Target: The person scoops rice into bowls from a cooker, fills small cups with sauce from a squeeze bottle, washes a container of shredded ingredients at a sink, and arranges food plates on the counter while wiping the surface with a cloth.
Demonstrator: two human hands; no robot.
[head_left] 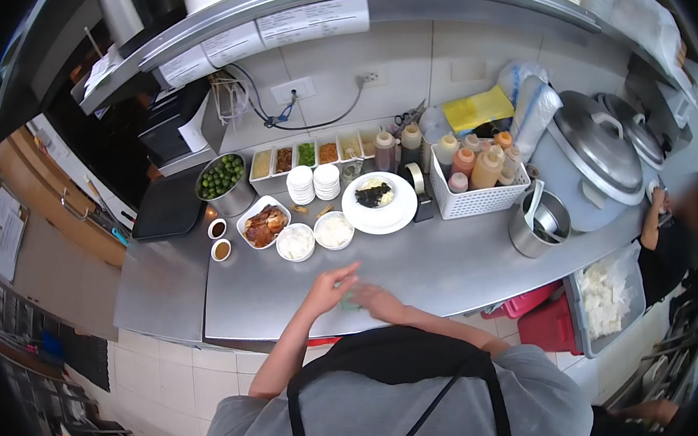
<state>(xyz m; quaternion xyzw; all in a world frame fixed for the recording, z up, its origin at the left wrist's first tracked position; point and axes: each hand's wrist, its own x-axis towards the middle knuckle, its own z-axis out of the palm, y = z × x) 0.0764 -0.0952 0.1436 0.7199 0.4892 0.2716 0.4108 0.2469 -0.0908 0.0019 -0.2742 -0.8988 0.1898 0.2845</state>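
Observation:
My left hand (328, 292) is over the front of the steel counter (443, 264), its fingers stretched out and no object seen in it. Close against it is my right hand (380, 301), smeared by motion, so its fingers do not show clearly. A small pale green thing (348, 302) appears between the hands; its kind and whether the right hand holds it cannot be made out. Beyond the hands are two bowls of white rice (294, 243) (334, 230), a square dish of browned meat (266, 226), and a white plate (380, 220) with dark and pale food.
Two sauce cups (220, 250) (217, 228) stand left of the meat. Behind are a pot of green limes (221, 179), topping containers (306, 156) and stacked white cups (300, 186). Rightward are a bottle basket (479, 202), a steel pot (540, 240) and large lidded pots (598, 149). Another person (670, 230) stands far right.

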